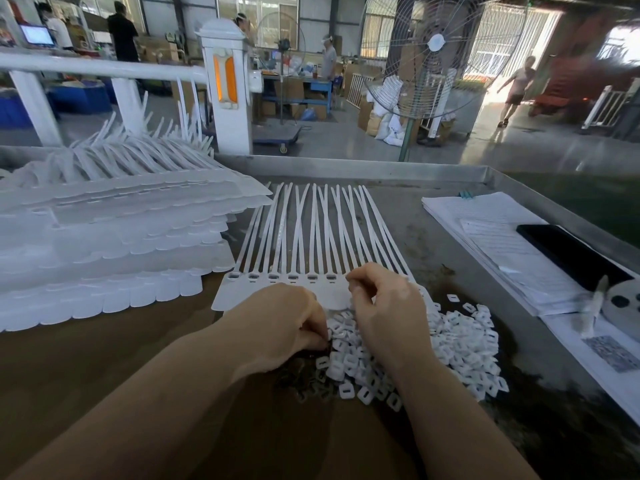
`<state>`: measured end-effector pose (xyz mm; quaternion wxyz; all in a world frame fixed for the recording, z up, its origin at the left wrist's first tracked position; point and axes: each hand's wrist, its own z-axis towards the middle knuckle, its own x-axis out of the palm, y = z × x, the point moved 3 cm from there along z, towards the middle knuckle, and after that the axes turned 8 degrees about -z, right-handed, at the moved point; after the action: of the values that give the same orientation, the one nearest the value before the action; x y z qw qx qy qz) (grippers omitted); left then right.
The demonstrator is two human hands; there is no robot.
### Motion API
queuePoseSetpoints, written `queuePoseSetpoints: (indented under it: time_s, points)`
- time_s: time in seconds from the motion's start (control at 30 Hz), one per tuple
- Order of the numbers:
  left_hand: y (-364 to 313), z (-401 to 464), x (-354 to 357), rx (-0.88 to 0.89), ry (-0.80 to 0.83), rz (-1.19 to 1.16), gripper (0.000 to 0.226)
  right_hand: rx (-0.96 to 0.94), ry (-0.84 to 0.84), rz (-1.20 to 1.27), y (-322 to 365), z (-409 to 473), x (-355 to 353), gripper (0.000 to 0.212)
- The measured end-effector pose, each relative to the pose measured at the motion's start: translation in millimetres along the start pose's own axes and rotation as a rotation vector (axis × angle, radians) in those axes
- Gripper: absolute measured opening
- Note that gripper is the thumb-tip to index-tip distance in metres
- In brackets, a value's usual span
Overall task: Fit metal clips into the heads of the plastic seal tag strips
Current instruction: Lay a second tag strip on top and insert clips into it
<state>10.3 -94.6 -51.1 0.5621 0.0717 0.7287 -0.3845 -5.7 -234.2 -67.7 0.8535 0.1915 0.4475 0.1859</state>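
- L hand (277, 323): forearm comes in from lower left, wrist bent down, back of hand up. Fingers curled under, tips at the near-left edge of the clip pile (408, 344), pinching something small and dark; can't tell exactly what.
- R hand (388, 306): forearm in from lower right, hand raised over the pile, knuckles up. Thumb and forefinger pinched together at the head end of the strip sheet (311, 237), on about the 7th head from the left. What's between the tips is too small to see.
- Strip sheet: white, one joined row, lying flat on the table (450, 216), tails fanned away from the person, slotted heads in a line just beyond both hands.
- Clip pile: small white square pieces with slots, heaped under and right of the hands; a few darker bits at its near-left edge.
- Stack of more strip sheets (114, 244) to the left, well apart.
- Papers (491, 244) w/ a black phone (571, 254) on top, far right.
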Motion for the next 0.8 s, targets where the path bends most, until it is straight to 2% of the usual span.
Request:
queuePoseSetpoints:
  time_s: [0.1,0.23,0.3,0.43,0.63,0.8]
  points:
    - [1.8,-1.1,-0.4,0.004,-0.039,-0.064,0.013,0.001,0.002,0.002,0.4,-0.2,-0.4,0.011]
    - [7.7,0.9,-7.1,-0.024,-0.230,-0.421,0.019,0.001,0.000,0.020,0.3,0.0,-0.1,0.011]
    - [10.4,5.5,-8.5,-0.060,-0.310,-0.652,0.014,-0.001,-0.005,0.018,0.4,-0.5,-0.4,0.011]
    - [11.5,17.9,-9.9,-0.103,-0.363,-0.895,0.011,-0.007,0.004,-0.011,0.0,-1.0,1.3,0.011]
    - [13.1,37.8,-11.9,-0.142,-0.358,-0.852,0.010,0.078,-0.028,-0.072,-7.4,0.7,0.7,0.013]
    - [13.0,53.2,-10.6,-0.185,-0.323,-0.949,0.006,0.037,-0.024,-0.118,-6.2,1.4,3.0,0.014]
